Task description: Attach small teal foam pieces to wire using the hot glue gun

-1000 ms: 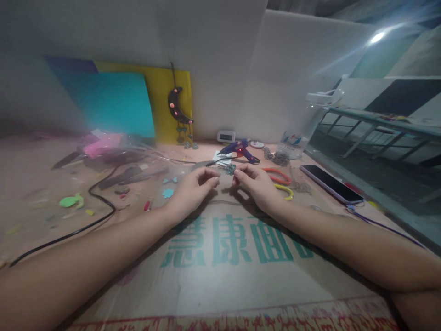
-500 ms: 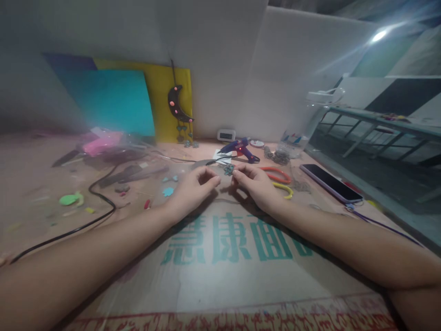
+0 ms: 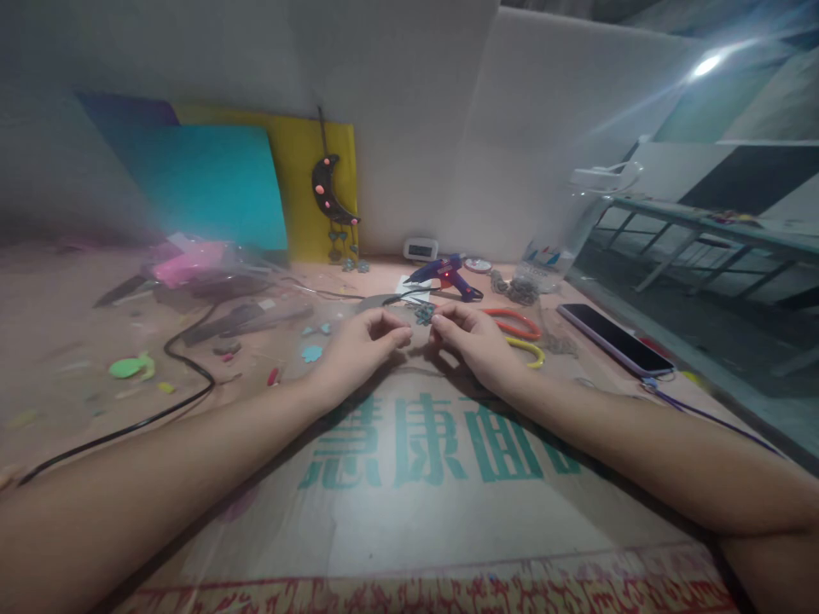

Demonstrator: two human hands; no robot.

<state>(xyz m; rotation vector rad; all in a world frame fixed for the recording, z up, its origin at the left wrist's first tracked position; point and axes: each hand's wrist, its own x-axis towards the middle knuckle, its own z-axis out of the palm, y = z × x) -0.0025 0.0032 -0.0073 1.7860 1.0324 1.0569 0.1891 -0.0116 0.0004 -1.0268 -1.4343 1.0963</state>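
Observation:
My right hand (image 3: 470,341) pinches the edge of a small grey-green flower-like piece (image 3: 423,315) between thumb and fingertips. Just left of it, my left hand (image 3: 368,345) is closed with thumb and fingertips together; anything between them is too small to make out. Behind the hands lies a blue glue gun (image 3: 448,275) with a small red light, partly over a white paper (image 3: 413,290). Scissors with an orange handle (image 3: 515,323) and a yellow handle (image 3: 528,352) lie beside my right hand. Light-blue pieces (image 3: 312,353) are left of my left hand.
A black moon ornament (image 3: 325,189) hangs before yellow and blue sheets (image 3: 217,188) at the back. A phone (image 3: 614,339) lies at the right edge. A black cord (image 3: 185,362), a pink bundle (image 3: 192,263) and scraps are on the left. Grey twine (image 3: 518,288) sits behind the scissors.

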